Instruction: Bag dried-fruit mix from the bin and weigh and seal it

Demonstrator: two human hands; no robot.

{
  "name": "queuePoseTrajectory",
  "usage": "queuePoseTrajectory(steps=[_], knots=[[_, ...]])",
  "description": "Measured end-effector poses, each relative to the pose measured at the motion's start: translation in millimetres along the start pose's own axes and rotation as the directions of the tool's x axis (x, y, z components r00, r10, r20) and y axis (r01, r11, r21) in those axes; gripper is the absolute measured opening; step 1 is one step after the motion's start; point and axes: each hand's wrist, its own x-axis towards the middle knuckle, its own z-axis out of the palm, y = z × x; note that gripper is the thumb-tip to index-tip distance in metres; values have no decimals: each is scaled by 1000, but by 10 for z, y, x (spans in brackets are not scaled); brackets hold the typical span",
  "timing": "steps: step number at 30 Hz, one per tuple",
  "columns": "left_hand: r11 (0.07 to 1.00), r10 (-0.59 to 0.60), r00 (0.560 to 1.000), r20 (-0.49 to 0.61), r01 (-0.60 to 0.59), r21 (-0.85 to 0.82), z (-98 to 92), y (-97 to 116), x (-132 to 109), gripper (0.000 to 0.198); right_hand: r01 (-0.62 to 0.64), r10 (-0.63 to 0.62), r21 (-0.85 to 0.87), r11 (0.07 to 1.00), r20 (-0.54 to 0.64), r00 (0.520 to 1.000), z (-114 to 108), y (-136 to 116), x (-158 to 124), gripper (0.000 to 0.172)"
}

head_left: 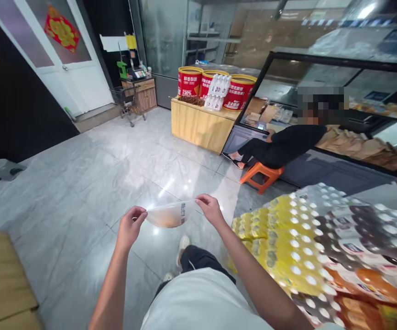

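Observation:
A translucent plastic bag (171, 214) with dark print near its right end hangs stretched between my hands, and something orange-brown shows at its bottom. My left hand (132, 224) pinches the bag's left corner between thumb and fingers. At the opposite corner, my right hand (209, 208) is closed on the bag's edge. The bag is held in the air above the grey tiled floor, in front of my body.
Wrapped packs of yellow bottles (281, 243) and dark bottles are stacked close on my right. A person (288, 142) sits on an orange stool (262, 176) by a glass display counter. Red tubs (241, 91) top a wooden stand (198, 126). A wooden box (2, 279) is at lower left.

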Motion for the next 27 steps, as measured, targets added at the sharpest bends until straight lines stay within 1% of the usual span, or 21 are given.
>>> queuePoseTrajectory(steps=[4, 7, 10, 15, 17, 20, 23, 25, 27], knots=[[1000, 26, 999, 43, -26, -17, 88, -80, 1438, 27, 1, 0, 22, 1000, -24, 1000, 288, 251, 1311, 21], [1000, 1, 1000, 29, 0, -25, 151, -137, 2487, 27, -4, 4, 33, 999, -11, 1000, 514, 399, 2348, 22], [998, -32, 999, -13, 31, -52, 183, -81, 3515, 28, 13, -13, 40, 999, 20, 1000, 719, 410, 3402, 20], [999, -32, 998, -54, 29, -40, 174, 72, 5183, 30, 42, -44, 39, 998, 46, 998, 1051, 306, 5132, 20], [999, -24, 998, -57, 22, -38, 161, 57, 5853, 31, 47, -48, 25, 999, 55, 997, 1214, 321, 5810, 21], [1000, 0, 999, -48, -2, -31, 144, -47, 6902, 31, 46, -46, 4, 999, 60, 997, 1492, 419, 6804, 22], [999, 20, 1000, -19, -21, -29, 132, -144, 8000, 32, -1, 1, 2, 1000, 35, 999, 1778, 527, 7762, 24], [999, 15, 1000, 16, -14, -49, 126, -153, 8737, 33, -41, 41, 9, 999, 10, 999, 1951, 561, 8384, 25], [998, 8, 999, 48, -5, -66, 125, -116, 9461, 33, -57, 58, 21, 998, -24, 998, 2099, 565, 9000, 25]])
